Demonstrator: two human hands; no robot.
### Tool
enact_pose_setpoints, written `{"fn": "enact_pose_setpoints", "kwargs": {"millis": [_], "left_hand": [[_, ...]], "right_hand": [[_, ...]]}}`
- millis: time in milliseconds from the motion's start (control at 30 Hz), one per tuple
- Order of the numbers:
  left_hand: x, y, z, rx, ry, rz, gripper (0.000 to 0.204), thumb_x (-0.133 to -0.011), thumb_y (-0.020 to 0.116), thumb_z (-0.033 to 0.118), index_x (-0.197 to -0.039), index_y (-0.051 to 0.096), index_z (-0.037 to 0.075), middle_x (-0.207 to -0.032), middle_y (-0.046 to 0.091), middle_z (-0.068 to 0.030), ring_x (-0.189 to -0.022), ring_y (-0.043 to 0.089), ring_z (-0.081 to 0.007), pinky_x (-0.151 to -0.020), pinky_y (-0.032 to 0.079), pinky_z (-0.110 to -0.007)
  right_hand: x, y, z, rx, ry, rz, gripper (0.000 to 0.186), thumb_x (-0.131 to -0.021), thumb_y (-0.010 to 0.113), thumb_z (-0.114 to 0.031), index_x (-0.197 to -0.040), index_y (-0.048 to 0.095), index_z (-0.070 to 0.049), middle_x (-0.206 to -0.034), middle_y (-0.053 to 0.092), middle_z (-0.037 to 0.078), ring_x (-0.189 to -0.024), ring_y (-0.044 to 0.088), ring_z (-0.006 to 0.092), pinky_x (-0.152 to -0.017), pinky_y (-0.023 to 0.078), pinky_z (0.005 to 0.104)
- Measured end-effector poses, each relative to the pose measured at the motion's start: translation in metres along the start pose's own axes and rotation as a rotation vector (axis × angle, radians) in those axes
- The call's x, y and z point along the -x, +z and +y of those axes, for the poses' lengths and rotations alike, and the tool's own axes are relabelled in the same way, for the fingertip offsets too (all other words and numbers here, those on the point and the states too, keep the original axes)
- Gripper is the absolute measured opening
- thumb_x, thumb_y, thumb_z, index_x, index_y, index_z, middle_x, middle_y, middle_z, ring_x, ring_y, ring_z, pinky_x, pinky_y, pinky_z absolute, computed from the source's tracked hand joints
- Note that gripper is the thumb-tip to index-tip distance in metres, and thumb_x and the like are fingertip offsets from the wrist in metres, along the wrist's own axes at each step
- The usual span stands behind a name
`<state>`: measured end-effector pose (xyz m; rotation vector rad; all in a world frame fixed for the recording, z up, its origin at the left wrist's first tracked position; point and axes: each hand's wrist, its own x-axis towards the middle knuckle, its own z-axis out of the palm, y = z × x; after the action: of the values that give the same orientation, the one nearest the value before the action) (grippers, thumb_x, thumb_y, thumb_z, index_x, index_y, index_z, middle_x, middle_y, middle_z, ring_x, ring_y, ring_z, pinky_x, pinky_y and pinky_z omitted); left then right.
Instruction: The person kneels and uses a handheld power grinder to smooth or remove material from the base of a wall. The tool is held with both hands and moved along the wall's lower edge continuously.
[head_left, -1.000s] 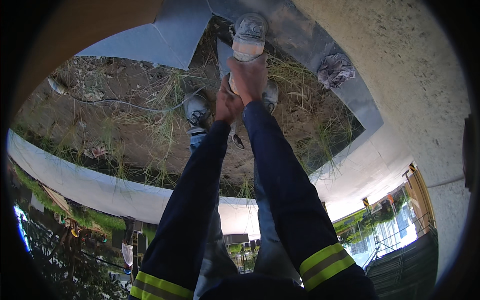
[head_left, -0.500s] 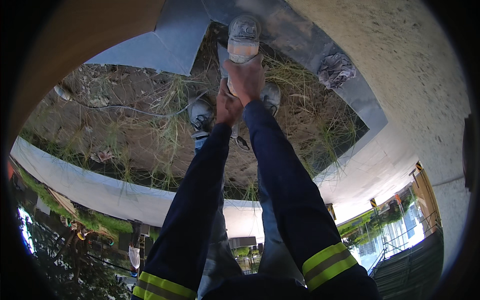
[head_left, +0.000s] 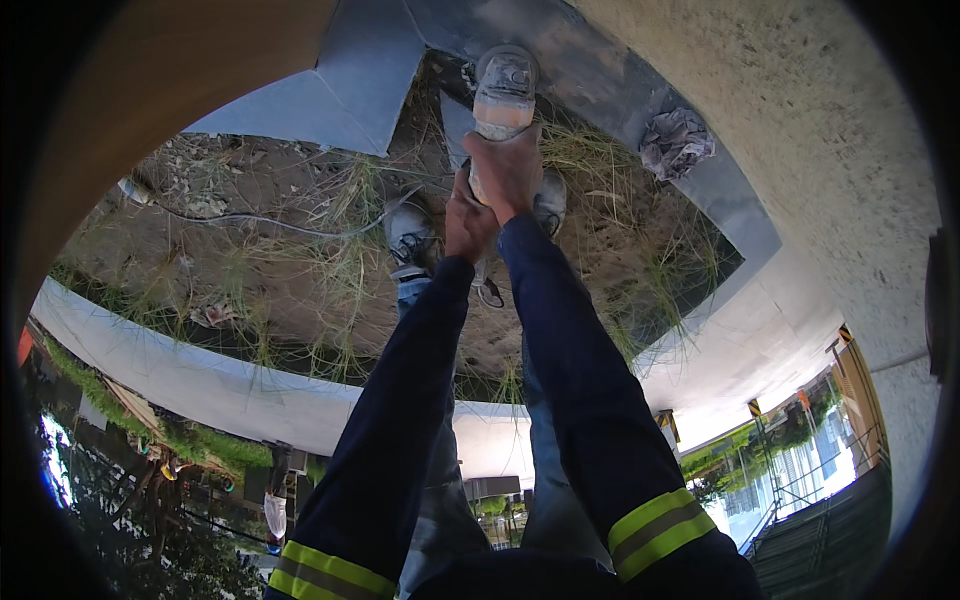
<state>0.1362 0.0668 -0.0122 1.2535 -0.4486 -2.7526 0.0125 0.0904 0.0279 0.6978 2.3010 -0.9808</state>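
With both hands I hold a dust-coated angle grinder, its round head pointing away from me against the edge of a grey slab. My right hand is closed around the grinder's body, just behind a dull orange band. Below it, my left hand is wrapped round the rear end, pressed close to the right. The underside of the grinder's head and any disc are hidden. A cable loop hangs beneath my hands.
My shoes stand on dirt with dry grass. A grey cord runs left across the ground to a pale connector. A crumpled cloth lies on the slab at right. A pale curved wall bounds the soil.
The grinder and both hands have shifted slightly right and a little nearer to me. The view has moved slightly too. Both hands keep their grip.
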Motion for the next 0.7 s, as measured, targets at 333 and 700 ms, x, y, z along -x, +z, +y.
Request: {"fn": "enact_pose_setpoints", "kwargs": {"millis": [333,700], "left_hand": [[-0.008,0.007,0.014,-0.702,0.027,-0.021,0.075,-0.094,0.083,0.027,-0.15,0.044,-0.003,-0.136,0.064,-0.0181,-0.126,0.06,-0.0228,-0.105,0.049,-0.036],[-0.015,0.009,0.022,-0.876,0.197,0.053,0.061,-0.09,0.086,0.025,-0.133,0.054,-0.005,-0.122,0.072,-0.0187,-0.109,0.066,-0.0181,-0.093,0.053,-0.035]], "right_hand": [[-0.007,0.003,0.001,-0.051,-0.046,-0.004,0.069,-0.073,0.081,-0.035,-0.119,0.051,0.006,-0.102,0.075,0.028,-0.098,0.076,0.0467,-0.089,0.059,0.0536],[-0.011,0.014,-0.02,0.066,-0.079,-0.052,0.072,-0.072,0.081,-0.035,-0.122,0.051,0.006,-0.104,0.075,0.029,-0.098,0.076,0.0474,-0.091,0.058,0.0552]]}}
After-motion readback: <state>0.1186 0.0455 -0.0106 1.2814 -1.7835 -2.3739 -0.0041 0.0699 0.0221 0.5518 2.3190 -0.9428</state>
